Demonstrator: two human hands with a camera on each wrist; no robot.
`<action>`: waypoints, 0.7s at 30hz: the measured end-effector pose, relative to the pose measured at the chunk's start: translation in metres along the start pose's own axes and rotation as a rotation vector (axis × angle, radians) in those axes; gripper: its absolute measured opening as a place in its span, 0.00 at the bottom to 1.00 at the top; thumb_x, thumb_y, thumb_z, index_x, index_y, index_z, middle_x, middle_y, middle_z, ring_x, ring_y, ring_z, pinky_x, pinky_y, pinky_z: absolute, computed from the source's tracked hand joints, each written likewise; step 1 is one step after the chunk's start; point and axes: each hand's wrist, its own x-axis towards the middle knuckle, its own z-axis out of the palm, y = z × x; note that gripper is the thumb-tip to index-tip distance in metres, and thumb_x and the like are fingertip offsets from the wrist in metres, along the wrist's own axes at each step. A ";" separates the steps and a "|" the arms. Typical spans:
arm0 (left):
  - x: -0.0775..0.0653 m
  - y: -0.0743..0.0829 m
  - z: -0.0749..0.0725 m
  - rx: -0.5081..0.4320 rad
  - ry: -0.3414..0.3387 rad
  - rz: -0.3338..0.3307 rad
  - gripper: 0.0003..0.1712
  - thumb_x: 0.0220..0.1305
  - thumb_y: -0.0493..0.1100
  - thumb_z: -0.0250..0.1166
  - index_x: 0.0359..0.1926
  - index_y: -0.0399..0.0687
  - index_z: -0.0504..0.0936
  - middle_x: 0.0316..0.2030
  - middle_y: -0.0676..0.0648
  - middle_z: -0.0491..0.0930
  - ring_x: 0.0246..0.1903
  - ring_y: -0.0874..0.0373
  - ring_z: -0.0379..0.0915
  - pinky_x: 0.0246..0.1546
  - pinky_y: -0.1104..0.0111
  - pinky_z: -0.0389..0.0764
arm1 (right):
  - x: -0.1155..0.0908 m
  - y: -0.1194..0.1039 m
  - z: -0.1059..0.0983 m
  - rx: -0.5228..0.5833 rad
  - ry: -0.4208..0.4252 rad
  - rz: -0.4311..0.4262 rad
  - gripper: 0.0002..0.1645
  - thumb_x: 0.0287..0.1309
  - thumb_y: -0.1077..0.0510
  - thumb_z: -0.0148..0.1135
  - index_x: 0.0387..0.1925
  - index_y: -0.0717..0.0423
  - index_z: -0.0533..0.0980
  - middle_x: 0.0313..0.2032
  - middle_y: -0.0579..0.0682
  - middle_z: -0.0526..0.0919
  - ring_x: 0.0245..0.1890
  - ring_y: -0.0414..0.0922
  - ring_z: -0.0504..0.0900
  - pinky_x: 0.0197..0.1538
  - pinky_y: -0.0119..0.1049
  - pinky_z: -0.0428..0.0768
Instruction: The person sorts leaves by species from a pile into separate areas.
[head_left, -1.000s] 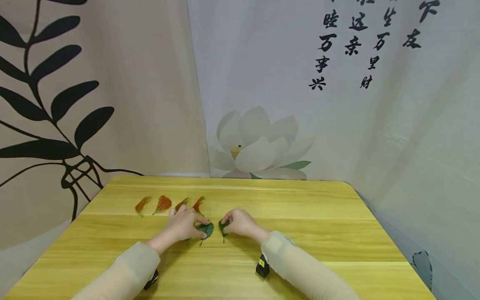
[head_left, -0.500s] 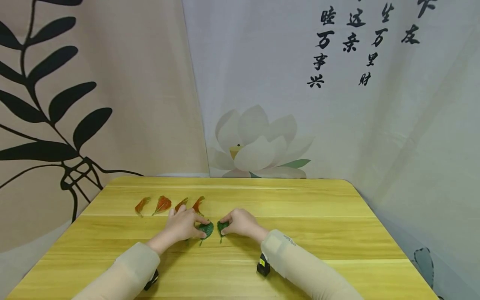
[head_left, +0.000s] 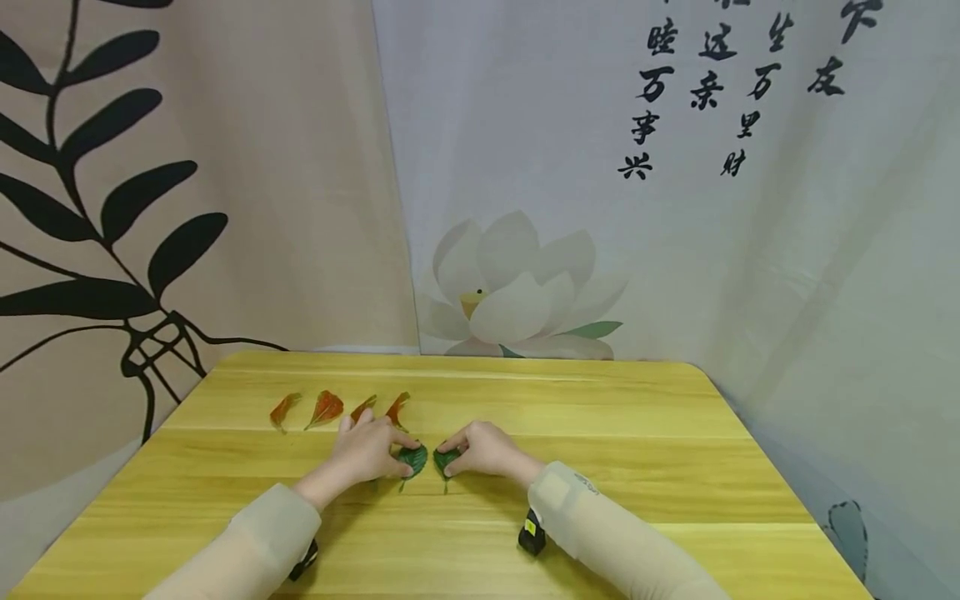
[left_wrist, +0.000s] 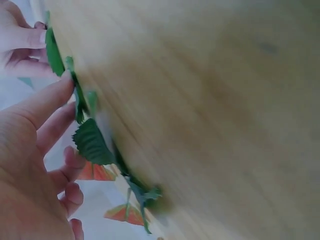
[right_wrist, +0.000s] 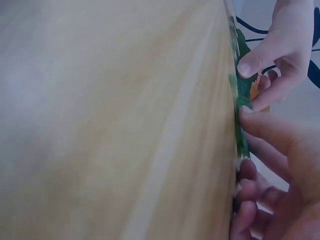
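In the head view my left hand has thumb and forefinger at the edges of a ribbed green leaf, pinching it at the tabletop. Close on its right, my right hand holds a second green leaf between thumb and fingers, stem toward me. A narrow gap separates the two leaves. The left wrist view shows another green leaf and a further one beyond my left fingers; from the head that hand mostly hides them. In the right wrist view both hands meet leaves along the table edge.
Several red-orange leaves lie in a row behind my left hand, among them a broad one and a curled one. The wooden table ends at a printed cloth backdrop. Black wrist devices hang under both sleeves.
My right hand has shifted slightly and turned its leaf, so more of the leaf's broad face shows. The left hand and its leaf have stayed in place.
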 end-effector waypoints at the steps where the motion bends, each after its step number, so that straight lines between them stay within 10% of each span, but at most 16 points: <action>1: 0.000 0.001 -0.001 0.003 -0.004 0.005 0.22 0.44 0.58 0.78 0.45 0.70 0.87 0.41 0.54 0.79 0.37 0.56 0.57 0.36 0.58 0.53 | 0.000 0.001 0.000 0.009 -0.003 -0.001 0.18 0.46 0.52 0.77 0.43 0.42 0.87 0.43 0.40 0.85 0.37 0.36 0.78 0.40 0.34 0.77; 14: 0.007 0.014 -0.005 -0.010 -0.014 0.030 0.21 0.45 0.58 0.77 0.44 0.68 0.88 0.50 0.48 0.79 0.54 0.45 0.63 0.40 0.55 0.55 | 0.003 0.011 -0.009 0.143 -0.029 0.002 0.18 0.54 0.55 0.71 0.49 0.48 0.84 0.44 0.44 0.83 0.37 0.39 0.75 0.39 0.37 0.74; 21: 0.010 0.017 -0.022 0.008 -0.003 0.048 0.21 0.47 0.59 0.76 0.45 0.65 0.88 0.47 0.49 0.79 0.41 0.53 0.63 0.36 0.57 0.54 | 0.000 0.018 -0.026 0.197 -0.026 -0.018 0.20 0.60 0.54 0.66 0.54 0.52 0.81 0.40 0.47 0.82 0.32 0.39 0.72 0.33 0.35 0.71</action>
